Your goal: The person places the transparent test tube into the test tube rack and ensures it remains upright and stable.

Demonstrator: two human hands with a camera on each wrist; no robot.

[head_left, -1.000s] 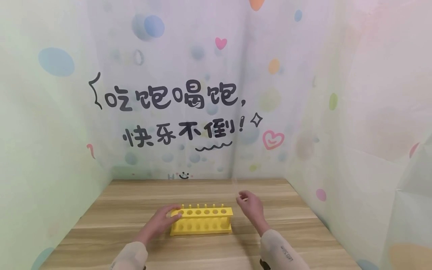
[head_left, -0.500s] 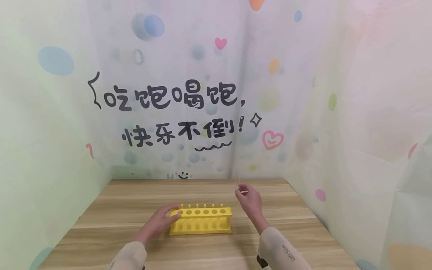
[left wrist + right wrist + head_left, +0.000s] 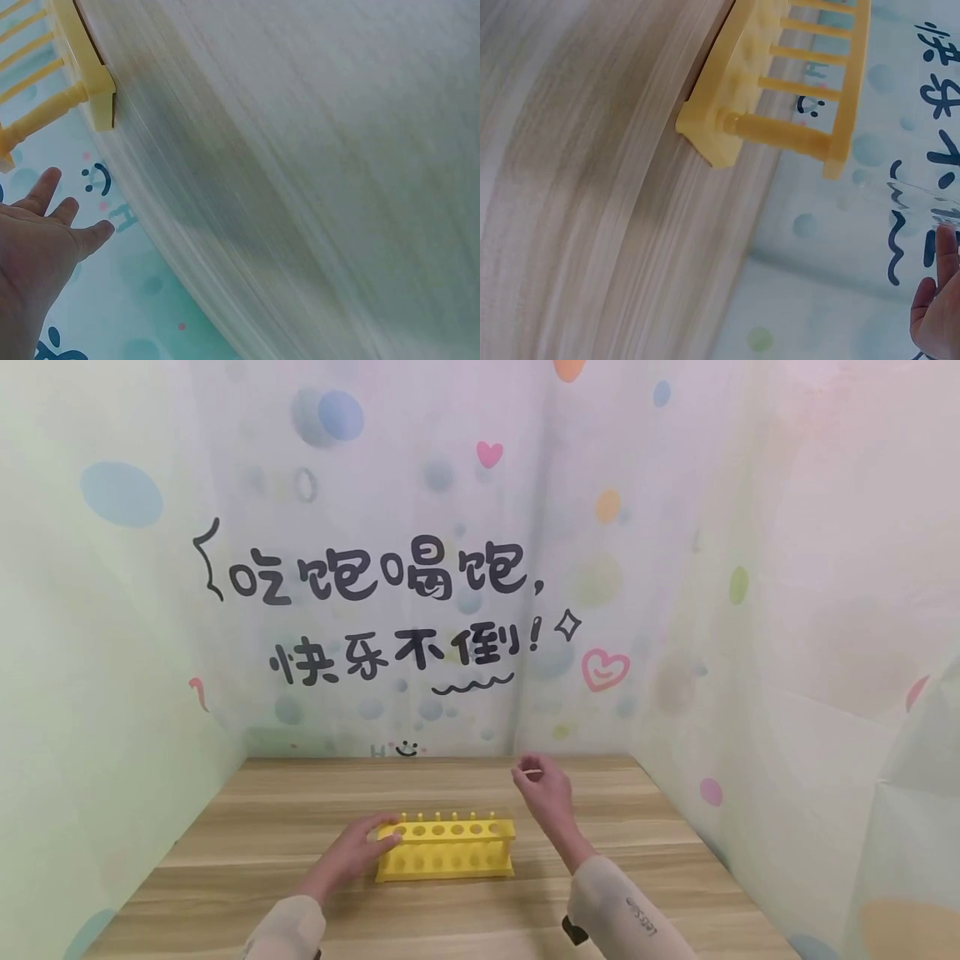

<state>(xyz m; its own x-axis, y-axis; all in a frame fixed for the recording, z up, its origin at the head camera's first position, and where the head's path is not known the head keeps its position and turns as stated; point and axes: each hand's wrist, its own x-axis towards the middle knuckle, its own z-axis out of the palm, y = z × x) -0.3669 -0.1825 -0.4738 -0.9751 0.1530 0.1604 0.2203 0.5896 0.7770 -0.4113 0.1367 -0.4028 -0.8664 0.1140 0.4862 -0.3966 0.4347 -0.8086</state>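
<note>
While your left hand (image 3: 362, 850) grips the left end of the yellow rack (image 3: 446, 841) on the counter (image 3: 442, 914), your right hand (image 3: 546, 787) pinches a clear tube (image 3: 921, 195) past its right end, and misjudging that faint outline could knock tube against rack.

Yellow rack (image 3: 459, 840): one
Round holes (image 3: 457, 830), rack top: six
Upright pegs (image 3: 455, 817): six
Clear tube (image 3: 930, 198): one
Hands: two, left hand (image 3: 363, 846) and right hand (image 3: 549, 788)
Light sleeves (image 3: 626, 910): two
Pink hearts (image 3: 490, 454), backdrop (image 3: 420, 485): two
</note>
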